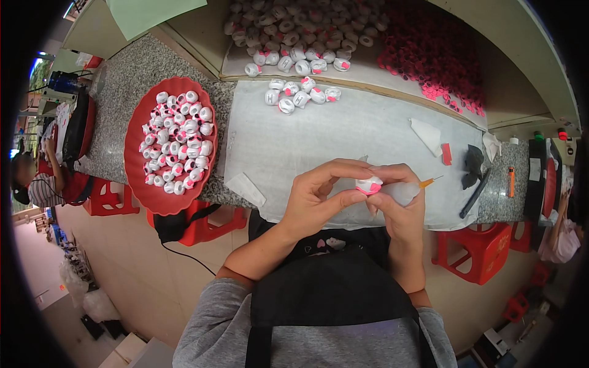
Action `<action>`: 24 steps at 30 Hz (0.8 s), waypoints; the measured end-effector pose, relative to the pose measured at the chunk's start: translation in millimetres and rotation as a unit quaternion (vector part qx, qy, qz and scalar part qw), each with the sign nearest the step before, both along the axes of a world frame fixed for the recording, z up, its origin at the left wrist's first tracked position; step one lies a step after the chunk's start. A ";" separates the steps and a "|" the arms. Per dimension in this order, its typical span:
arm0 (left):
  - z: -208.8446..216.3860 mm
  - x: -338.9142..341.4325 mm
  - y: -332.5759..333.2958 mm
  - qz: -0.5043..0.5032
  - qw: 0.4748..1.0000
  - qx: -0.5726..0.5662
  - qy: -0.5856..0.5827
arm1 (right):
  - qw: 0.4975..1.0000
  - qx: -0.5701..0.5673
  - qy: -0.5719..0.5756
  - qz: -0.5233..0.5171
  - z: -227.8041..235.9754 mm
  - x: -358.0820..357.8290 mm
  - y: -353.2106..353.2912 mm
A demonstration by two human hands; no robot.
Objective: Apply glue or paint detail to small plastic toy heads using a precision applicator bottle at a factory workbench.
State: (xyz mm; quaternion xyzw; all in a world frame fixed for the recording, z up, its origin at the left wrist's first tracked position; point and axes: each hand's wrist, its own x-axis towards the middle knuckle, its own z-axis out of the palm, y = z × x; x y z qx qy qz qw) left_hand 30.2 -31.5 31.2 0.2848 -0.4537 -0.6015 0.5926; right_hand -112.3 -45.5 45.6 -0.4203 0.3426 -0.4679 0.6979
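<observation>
Over the paper-covered worktop (288,147), both my hands meet at a small round white piece with a pink patch (369,186). My left hand (316,195) pinches it between thumb and fingers from the left. On the other side, the thumb and fingertips of my right hand (402,205) are closed on it too. Tucked in that right hand is a translucent squeeze bottle (405,192) with an orange needle tip (427,183) pointing right. Several similar white and pink pieces (300,98) lie on the paper's far edge.
At left, a red scalloped tray (138,168) holds many white pieces. A shelf behind carries a white heap (307,27) and pink bits (435,55). On the right lie paper scraps (426,136), a black stick (475,193) and an orange pen (511,182). Red stools (478,251) stand below.
</observation>
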 end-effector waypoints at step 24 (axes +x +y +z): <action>-5.4 2.0 -3.9 -0.031 0.999 0.007 0.022 | 1.000 -0.017 0.008 -0.022 -1.0 -0.9 0.3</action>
